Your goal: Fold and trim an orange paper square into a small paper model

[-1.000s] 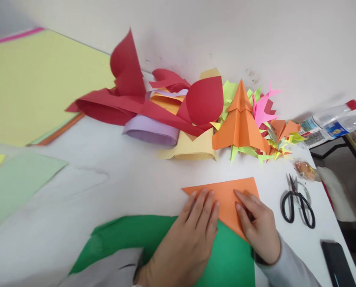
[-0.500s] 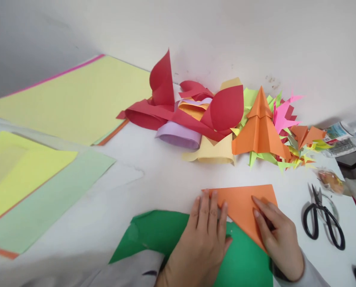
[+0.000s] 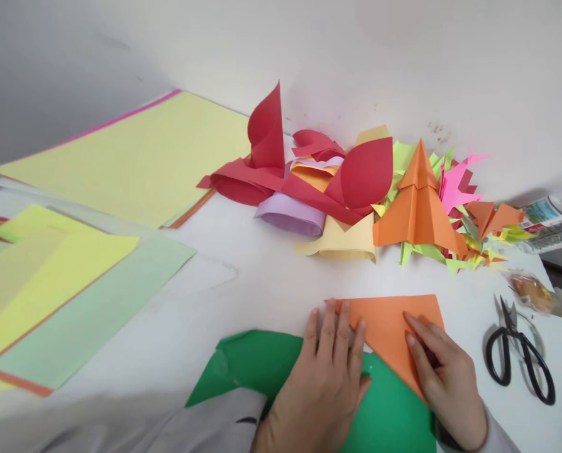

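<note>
A folded sheet of orange paper (image 3: 382, 318) lies on the table, partly over a green sheet (image 3: 385, 402). My left hand (image 3: 325, 371) rests flat, fingers stretched out and their tips on the orange paper's left corner. At its right side, my right hand (image 3: 446, 371) is closed, with index finger and thumb close together against the orange paper. The other right fingers are curled and mostly hidden, as is the paper's lower right part. Under my left hand and sleeve, much of the green sheet is covered.
Black-handled scissors (image 3: 514, 346) lie to the right, near a tape roll (image 3: 538, 336). Behind are red paper shapes (image 3: 366, 176), an orange paper plane (image 3: 417, 214) and cut scraps (image 3: 493, 217). Large yellow sheets (image 3: 134, 160) and a pale green sheet (image 3: 115, 314) cover the left side.
The whole view has shifted slightly, so things appear a little farther right. Both hands keep their places on the orange paper.
</note>
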`<state>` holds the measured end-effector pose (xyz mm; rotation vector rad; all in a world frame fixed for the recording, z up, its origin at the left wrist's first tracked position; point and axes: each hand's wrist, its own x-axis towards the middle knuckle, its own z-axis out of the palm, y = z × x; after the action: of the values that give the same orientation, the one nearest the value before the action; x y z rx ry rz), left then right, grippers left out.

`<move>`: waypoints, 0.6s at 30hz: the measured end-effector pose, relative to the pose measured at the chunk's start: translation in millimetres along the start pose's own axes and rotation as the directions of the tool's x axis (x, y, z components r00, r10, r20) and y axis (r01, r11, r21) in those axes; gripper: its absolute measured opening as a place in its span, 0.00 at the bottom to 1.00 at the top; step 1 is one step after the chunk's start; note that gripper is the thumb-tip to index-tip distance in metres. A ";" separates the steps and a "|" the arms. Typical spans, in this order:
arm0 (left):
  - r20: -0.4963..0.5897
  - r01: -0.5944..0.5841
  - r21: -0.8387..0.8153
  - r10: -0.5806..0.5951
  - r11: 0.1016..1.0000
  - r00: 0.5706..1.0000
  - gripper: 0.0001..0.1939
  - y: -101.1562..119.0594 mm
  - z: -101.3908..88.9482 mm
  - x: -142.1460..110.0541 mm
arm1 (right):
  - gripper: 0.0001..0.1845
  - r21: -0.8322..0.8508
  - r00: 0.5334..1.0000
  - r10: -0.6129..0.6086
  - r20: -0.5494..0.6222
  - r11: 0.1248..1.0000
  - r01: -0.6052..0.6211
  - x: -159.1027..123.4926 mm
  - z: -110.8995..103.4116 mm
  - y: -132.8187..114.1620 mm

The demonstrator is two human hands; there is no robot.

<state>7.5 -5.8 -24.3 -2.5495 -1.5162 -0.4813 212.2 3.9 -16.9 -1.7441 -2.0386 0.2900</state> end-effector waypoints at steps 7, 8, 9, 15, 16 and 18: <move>-0.008 0.001 -0.006 -0.002 1.000 1.000 0.30 -0.2 1.6 -1.0 | 0.17 -0.003 1.000 -0.001 -0.012 1.000 0.001 0.0 0.3 0.5; -0.009 0.001 -0.007 -0.001 1.000 1.000 0.30 -0.2 1.5 -1.0 | 0.17 -0.003 1.000 -0.002 -0.013 1.000 0.002 0.1 0.2 0.3; -0.007 0.001 -0.008 -0.001 1.000 1.000 0.29 -0.2 1.4 -0.9 | 0.17 -0.002 1.000 -0.002 -0.011 1.000 0.002 0.3 0.0 0.1; -0.005 0.008 -0.012 -0.008 1.000 1.000 0.29 0.1 1.1 0.2 | 0.17 0.005 1.000 0.016 0.003 1.000 -0.016 0.7 0.2 -1.3; -0.001 0.006 -0.016 -0.006 1.000 1.000 0.29 0.1 1.1 0.1 | 0.17 0.009 1.000 0.023 0.007 1.000 -0.023 0.7 0.2 -1.8; 0.003 0.002 -0.023 -0.002 1.000 1.000 0.29 0.1 1.6 -0.4 | 0.17 0.029 0.999 0.035 0.020 0.999 -0.036 0.8 0.3 -3.2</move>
<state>7.7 -5.7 -25.9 -2.5676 -1.5227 -0.4987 209.2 4.1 -15.6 -1.7676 -2.0081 0.3473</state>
